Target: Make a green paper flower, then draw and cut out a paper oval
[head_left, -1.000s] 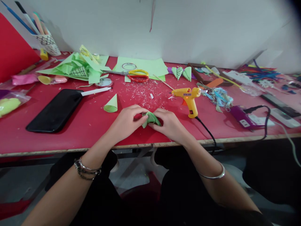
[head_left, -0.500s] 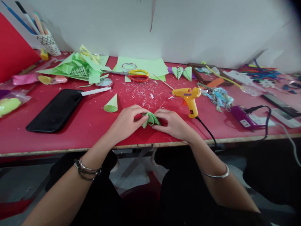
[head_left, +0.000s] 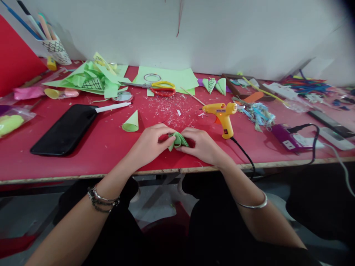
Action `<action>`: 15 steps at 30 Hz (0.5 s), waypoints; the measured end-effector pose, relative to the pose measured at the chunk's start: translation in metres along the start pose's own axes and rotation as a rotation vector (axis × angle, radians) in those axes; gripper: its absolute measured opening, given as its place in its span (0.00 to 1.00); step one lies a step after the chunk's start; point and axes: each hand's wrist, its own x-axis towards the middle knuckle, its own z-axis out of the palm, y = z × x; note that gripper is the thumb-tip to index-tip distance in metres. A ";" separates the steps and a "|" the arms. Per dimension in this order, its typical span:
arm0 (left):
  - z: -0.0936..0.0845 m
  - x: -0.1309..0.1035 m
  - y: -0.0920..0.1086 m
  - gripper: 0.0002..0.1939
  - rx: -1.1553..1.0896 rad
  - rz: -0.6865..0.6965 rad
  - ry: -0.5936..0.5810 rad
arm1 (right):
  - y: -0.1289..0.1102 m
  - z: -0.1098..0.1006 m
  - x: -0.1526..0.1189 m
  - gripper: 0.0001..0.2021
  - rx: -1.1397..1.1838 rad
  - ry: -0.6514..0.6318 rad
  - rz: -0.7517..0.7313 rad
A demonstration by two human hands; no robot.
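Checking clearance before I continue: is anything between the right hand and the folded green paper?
Nothing visible: the right hand already has its fingers on the folded green paper. The yellow glue gun lies beyond that hand, not between them.

The paper piece [head_left: 179, 140] is between my left hand [head_left: 151, 143] and my right hand [head_left: 204, 147] — cone [head_left: 132, 122] and phone [head_left: 65, 129] to the left, glue gun [head_left: 225, 117] to the right; behind, scissors [head_left: 163, 89], perhaps partly on the paper sheet [head_left: 180, 76] — the rest on my table [head_left: 97, 162]

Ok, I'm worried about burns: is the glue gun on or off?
Apparently on: a small orange light glows on the yellow glue gun.
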 end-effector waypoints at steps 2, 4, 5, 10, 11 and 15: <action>0.000 0.000 0.000 0.11 -0.002 0.002 0.002 | -0.001 0.001 0.001 0.05 -0.002 0.003 0.014; 0.001 0.000 0.001 0.10 -0.005 0.007 0.003 | -0.002 0.001 0.001 0.04 -0.001 0.007 0.024; 0.001 0.000 0.001 0.10 -0.006 0.008 0.000 | -0.003 0.002 0.002 0.04 -0.001 0.009 0.028; 0.001 0.000 0.001 0.10 -0.007 0.007 -0.008 | -0.004 0.003 0.002 0.04 -0.008 0.016 0.034; 0.001 0.000 0.001 0.11 -0.009 0.004 -0.010 | -0.003 0.003 0.002 0.04 -0.007 0.009 0.026; 0.000 0.000 0.001 0.11 -0.014 0.009 -0.024 | 0.003 -0.003 0.000 0.08 0.037 -0.055 -0.037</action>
